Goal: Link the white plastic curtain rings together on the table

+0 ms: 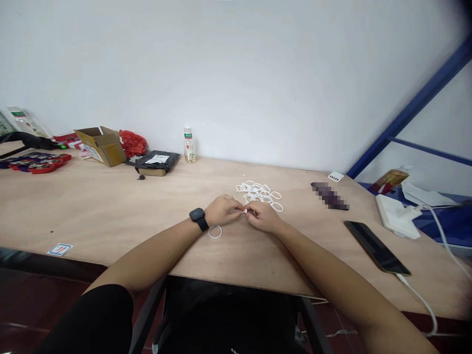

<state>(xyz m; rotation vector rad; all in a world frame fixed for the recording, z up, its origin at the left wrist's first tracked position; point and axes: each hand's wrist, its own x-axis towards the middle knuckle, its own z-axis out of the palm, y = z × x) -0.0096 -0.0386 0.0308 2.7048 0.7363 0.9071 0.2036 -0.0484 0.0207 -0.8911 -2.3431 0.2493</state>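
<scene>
Over the table's near middle, my left hand (223,210), with a black watch (198,216) on its wrist, pinches a small white piece (245,211) between its fingertips. From the other side my right hand (263,216) is closed on the same piece. Fingers hide most of it, so its full shape cannot be made out. Just beyond both hands lies a loose pile of white plastic rings (262,193), some with small tabs. A single white ring (215,231) rests flat on the wood beside my left wrist.
On the right are a phone (376,247) on a cable, a white power strip (397,216) and a pixelated dark object (330,195). Towards the back left stand a bottle (189,145), a black parcel (158,161) and an open cardboard box (105,147). A blue metal frame (413,108) rises at right.
</scene>
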